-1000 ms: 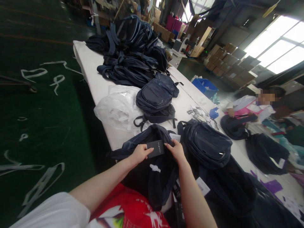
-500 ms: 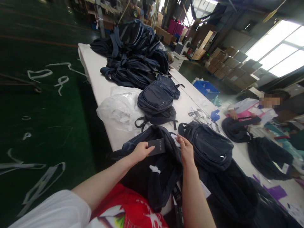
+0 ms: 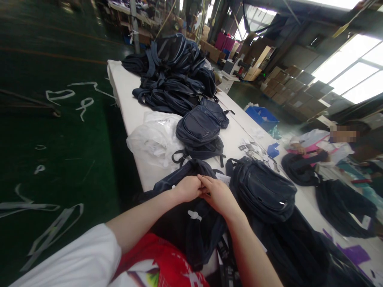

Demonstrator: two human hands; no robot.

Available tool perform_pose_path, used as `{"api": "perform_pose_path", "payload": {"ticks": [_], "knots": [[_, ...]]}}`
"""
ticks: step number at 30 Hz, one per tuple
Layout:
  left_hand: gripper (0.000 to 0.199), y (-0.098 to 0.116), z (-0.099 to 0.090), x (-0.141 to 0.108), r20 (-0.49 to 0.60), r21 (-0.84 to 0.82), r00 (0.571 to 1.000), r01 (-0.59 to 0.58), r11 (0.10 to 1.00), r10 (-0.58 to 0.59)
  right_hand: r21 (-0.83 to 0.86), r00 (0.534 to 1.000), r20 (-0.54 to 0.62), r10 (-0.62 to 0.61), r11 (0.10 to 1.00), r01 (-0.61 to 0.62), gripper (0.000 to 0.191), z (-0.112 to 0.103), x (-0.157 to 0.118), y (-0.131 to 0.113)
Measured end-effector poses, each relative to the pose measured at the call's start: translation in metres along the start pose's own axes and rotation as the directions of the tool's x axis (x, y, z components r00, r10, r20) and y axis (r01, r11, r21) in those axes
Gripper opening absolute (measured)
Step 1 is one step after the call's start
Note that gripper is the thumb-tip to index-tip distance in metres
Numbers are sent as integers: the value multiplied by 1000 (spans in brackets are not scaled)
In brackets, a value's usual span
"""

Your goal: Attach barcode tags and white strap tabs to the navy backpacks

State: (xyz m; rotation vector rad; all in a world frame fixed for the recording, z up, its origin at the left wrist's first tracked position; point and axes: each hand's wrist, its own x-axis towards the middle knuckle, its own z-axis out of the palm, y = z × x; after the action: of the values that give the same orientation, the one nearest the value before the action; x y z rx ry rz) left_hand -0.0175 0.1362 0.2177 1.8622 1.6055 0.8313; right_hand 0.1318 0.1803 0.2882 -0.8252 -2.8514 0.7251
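Observation:
My left hand and my right hand meet at the fingertips over a dark navy backpack in front of me. Both have their fingers pinched together, and whatever is between them is hidden. The black card tag seen earlier does not show now. A white label lies just behind my right hand. Lower on the backpack, a strap carries a small white tie. Close on the right is another navy backpack, lying with its front pocket up.
Clear plastic bags lie on the white table near its left edge. Beyond are more backpacks and a large pile. Scattered tags lie mid-table. Across it, a person handles a dark bag.
My hands have come together: the right moved left to meet the left. The black card tag in my left hand has gone out of sight. The view has shifted slightly.

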Motion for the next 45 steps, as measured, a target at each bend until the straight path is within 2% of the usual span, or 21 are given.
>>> {"api": "perform_pose_path", "payload": {"ticks": [3,6,7,9,11,13,17,21,22,23,24,26,28,30,32,34,35,38,40,43,45], "knots": [[27,-2,7,2,-36,-30,999,-30,999,29,-109,997,-10,78,991,-79,67,2,0,2],[45,-5,17,-1,-139,-151,990,-52,987,31,-147,988,-39,150,977,-154,40,0,-3,11],[50,-7,21,-3,-191,-222,982,-40,974,-3,-130,985,-61,160,977,-167,31,-2,-5,15],[61,-13,31,-4,-276,-397,948,36,917,-157,-32,972,-160,172,983,-180,18,-7,-10,23],[68,-20,41,-5,-264,-528,913,133,839,-311,131,926,-319,203,977,-169,13,-11,-17,32],[71,-25,50,-5,-197,-553,911,202,808,-362,262,858,-453,243,956,-132,13,-14,-23,39],[63,-27,58,-2,-122,-459,942,224,860,-311,351,766,-583,272,934,-64,11,-16,-38,38],[34,-22,57,4,-103,-248,966,206,947,-237,324,620,-742,257,946,-5,8,-23,-61,21],[29,-21,56,5,-100,-227,967,206,952,-234,282,611,-761,220,959,6,10,-23,-67,17],[26,-21,55,6,-100,-226,966,210,951,-237,230,632,-756,171,973,13,12,-22,-74,14],[25,-22,53,6,-99,-220,966,213,952,-239,174,679,-725,116,985,18,15,-18,-80,12],[26,-26,46,4,-100,-208,963,224,952,-249,72,802,-597,26,997,21,19,-3,-89,11],[28,-34,34,-2,-117,-194,957,239,952,-264,15,890,-457,4,1000,3,20,19,-93,17],[31,-46,19,-10,-154,-166,947,255,953,-281,4,927,-373,51,999,-53,18,40,-94,29],[32,-59,4,-21,-204,-109,936,270,957,-288,22,926,-351,142,989,-143,20,55,-97,45],[31,-73,-8,-33,-229,-39,929,288,957,-289,67,882,-385,271,962,-266,24,63,-102,65],[31,-79,-12,-38,-229,-2,930,293,956,-286,99,838,-419,349,935,-340,26,65,-104,75],[33,-95,-13,-55,-238,140,935,299,944,-261,183,652,-497,573,804,-566,39,72,-107,102],[46,-105,-4,-65,-252,247,927,338,908,-276,213,565,-477,673,712,-669,53,79,-101,113],[70,-119,15,-76,-199,300,875,483,823,-441,256,516,-435,738,651,-715,52,92,-85,113],[73,-129,25,-81,-142,290,851,524,801,-505,262,525,-447,724,667,-697,40,99,-74,104]]}}
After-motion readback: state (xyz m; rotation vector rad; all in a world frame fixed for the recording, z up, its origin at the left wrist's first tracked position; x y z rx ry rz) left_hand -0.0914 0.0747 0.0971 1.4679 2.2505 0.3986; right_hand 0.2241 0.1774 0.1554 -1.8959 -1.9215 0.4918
